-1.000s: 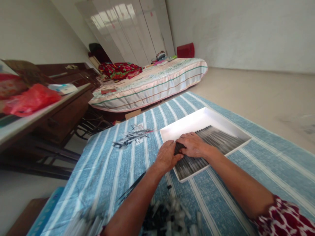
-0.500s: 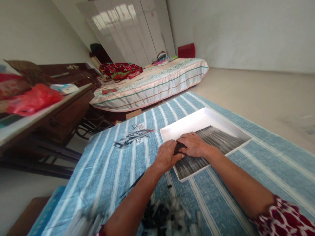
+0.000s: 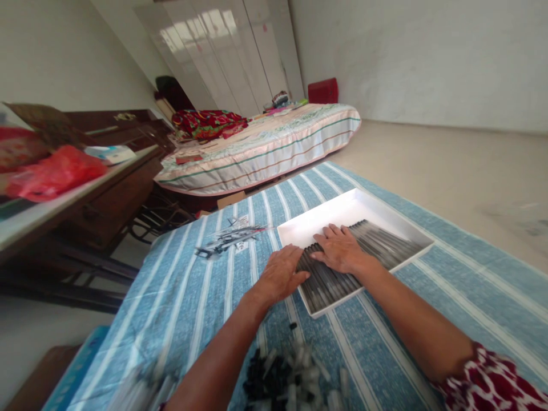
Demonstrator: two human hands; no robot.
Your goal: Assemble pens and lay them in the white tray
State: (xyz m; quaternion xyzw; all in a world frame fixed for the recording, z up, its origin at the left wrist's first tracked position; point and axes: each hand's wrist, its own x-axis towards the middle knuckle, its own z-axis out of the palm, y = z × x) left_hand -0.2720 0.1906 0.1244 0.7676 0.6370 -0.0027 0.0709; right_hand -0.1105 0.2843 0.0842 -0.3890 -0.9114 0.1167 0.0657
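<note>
A white shallow box (image 3: 295, 228) lies on the striped cloth, with a row of dark, pen-like sticks (image 3: 387, 245) side by side in it. My right hand (image 3: 338, 251) rests flat on top of the row, fingers spread and holding nothing. At the box's left wall is my left hand (image 3: 282, 274), its fingers stretched over the rim by the ends of the sticks and its thumb apart. Below the hands sits a blurred pile of small black and clear caps (image 3: 295, 377). One black cap (image 3: 293, 326) lies alone between pile and box.
Thin black and grey pieces (image 3: 229, 240) lie in a loose heap left of the box. Clear tubes (image 3: 145, 388) are at the near left edge. Beyond the blue striped tablecloth (image 3: 184, 285) stand a bed (image 3: 265, 154) and a side table with a red plastic bag (image 3: 60, 171).
My hands have moved apart: the left has drawn back to the box's left edge, and the right has opened out flat over the sticks.
</note>
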